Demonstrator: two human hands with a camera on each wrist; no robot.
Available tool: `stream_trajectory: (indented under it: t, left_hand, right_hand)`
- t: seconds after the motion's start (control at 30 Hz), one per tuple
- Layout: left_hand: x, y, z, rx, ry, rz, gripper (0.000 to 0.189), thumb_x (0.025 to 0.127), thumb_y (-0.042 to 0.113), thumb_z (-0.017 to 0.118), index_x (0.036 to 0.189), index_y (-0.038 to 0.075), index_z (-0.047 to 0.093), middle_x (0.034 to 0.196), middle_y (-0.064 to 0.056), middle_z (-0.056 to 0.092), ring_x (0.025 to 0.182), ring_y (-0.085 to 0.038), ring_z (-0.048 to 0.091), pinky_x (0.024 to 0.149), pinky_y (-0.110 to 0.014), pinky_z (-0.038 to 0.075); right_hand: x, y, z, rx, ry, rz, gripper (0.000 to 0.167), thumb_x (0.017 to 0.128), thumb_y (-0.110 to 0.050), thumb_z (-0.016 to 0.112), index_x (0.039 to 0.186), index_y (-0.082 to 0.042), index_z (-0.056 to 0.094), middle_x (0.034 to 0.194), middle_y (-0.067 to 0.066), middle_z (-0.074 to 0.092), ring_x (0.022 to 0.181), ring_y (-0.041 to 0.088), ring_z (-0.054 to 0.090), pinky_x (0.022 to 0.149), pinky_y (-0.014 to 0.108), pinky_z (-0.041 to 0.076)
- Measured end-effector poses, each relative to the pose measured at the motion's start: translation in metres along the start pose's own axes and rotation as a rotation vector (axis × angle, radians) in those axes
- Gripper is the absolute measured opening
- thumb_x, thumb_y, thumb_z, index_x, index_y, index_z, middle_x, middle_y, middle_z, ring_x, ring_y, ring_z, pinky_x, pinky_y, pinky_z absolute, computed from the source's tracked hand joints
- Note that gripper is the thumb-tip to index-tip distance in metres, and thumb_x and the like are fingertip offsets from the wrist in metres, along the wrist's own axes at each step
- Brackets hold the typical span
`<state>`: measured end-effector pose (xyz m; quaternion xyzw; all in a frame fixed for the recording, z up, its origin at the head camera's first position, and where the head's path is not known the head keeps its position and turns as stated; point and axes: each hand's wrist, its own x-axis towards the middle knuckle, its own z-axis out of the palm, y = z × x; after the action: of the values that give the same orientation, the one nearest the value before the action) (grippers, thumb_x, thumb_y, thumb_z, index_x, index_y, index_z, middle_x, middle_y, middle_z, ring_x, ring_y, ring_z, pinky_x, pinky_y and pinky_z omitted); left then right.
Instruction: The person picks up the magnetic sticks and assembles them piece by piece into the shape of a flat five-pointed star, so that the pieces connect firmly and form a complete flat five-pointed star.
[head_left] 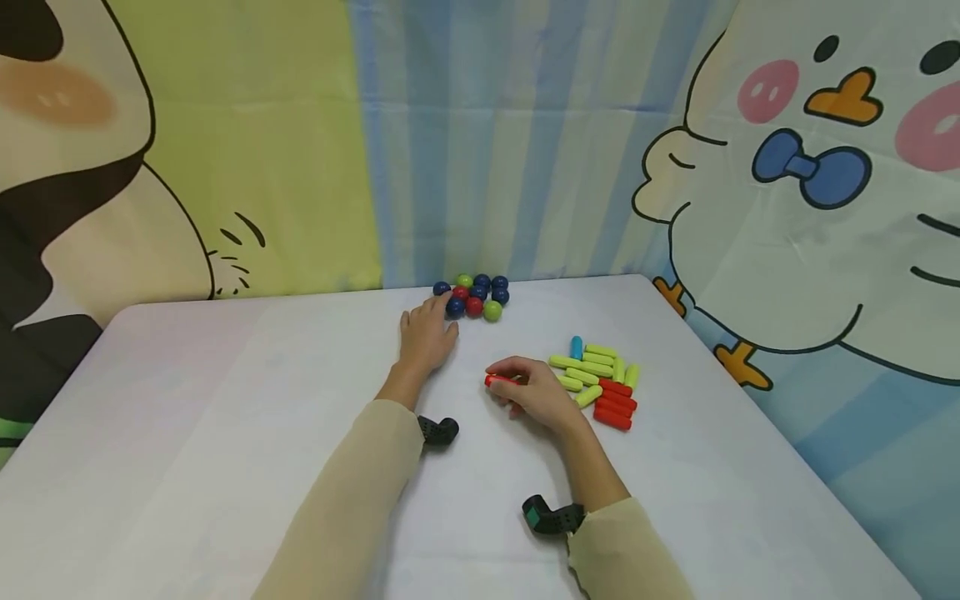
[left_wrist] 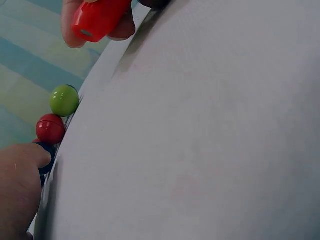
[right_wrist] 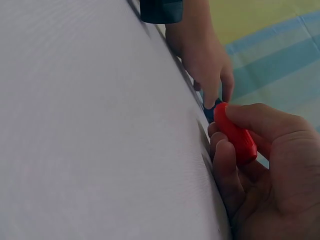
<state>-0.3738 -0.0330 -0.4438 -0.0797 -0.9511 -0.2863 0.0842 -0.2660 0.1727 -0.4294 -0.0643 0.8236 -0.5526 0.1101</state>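
Observation:
My right hand (head_left: 532, 392) pinches a red rod (right_wrist: 236, 135) with a tapered end between thumb and fingers, over the middle of the white table. In the left wrist view, the same rod (left_wrist: 100, 20) shows end-on at the top. My left hand (head_left: 426, 337) reaches to the far side, its fingertips at the left edge of a cluster of balls. A dark blue ball (head_left: 455, 307) sits right at its fingers, partly covered by them in the left wrist view. Next to it stand a red ball (head_left: 474, 307) and a green ball (head_left: 492, 311).
Several yellow-green rods (head_left: 581, 364), red rods (head_left: 615, 405) and one blue rod (head_left: 576, 347) lie right of my right hand on the white table (head_left: 225, 433). More blue balls (head_left: 500, 295) stand near the table's back edge, before a cartoon-printed curtain (head_left: 480, 142).

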Motion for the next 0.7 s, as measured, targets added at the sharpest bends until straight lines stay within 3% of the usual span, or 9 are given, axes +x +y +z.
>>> stream_trajectory:
  t: [0.17, 0.37, 0.57, 0.7]
  left_hand:
    - [0.003, 0.004, -0.003, 0.0, 0.024, -0.058, 0.059, 0.103, 0.029, 0.059, 0.159, 0.019, 0.041, 0.158, -0.016, 0.046, 0.146, -0.042, 0.041, 0.125, -0.066, 0.014]
    - [0.005, 0.01, -0.001, 0.003, 0.056, -0.076, 0.05, 0.103, 0.03, 0.063, 0.15, 0.017, 0.052, 0.148, -0.016, 0.058, 0.139, -0.041, 0.048, 0.123, -0.066, 0.019]
    - [0.005, 0.004, -0.005, -0.02, 0.069, -0.055, 0.04, 0.102, 0.029, 0.064, 0.14, 0.016, 0.058, 0.139, -0.016, 0.065, 0.129, -0.041, 0.056, 0.119, -0.062, 0.029]
    - [0.003, -0.002, -0.011, -0.021, 0.025, -0.003, 0.04, 0.102, 0.028, 0.065, 0.139, 0.014, 0.058, 0.136, -0.018, 0.066, 0.127, -0.039, 0.059, 0.114, -0.056, 0.039]
  right_hand:
    - [0.003, 0.0, 0.004, 0.002, 0.002, -0.011, 0.028, 0.094, -0.023, 0.076, 0.12, -0.013, 0.072, 0.095, 0.008, 0.069, 0.081, 0.021, 0.062, 0.065, 0.026, 0.055]
    - [0.004, 0.003, 0.002, -0.008, 0.012, 0.005, 0.026, 0.094, -0.024, 0.076, 0.118, -0.015, 0.072, 0.095, 0.007, 0.069, 0.082, 0.021, 0.063, 0.066, 0.027, 0.056]
    - [0.003, 0.001, 0.003, -0.017, 0.019, 0.001, 0.024, 0.095, -0.021, 0.075, 0.118, -0.014, 0.072, 0.095, 0.007, 0.07, 0.081, 0.021, 0.064, 0.066, 0.027, 0.057]
    - [0.002, 0.002, 0.002, -0.01, 0.025, 0.004, 0.025, 0.095, -0.022, 0.074, 0.119, -0.013, 0.072, 0.097, 0.007, 0.071, 0.082, 0.02, 0.063, 0.067, 0.027, 0.057]
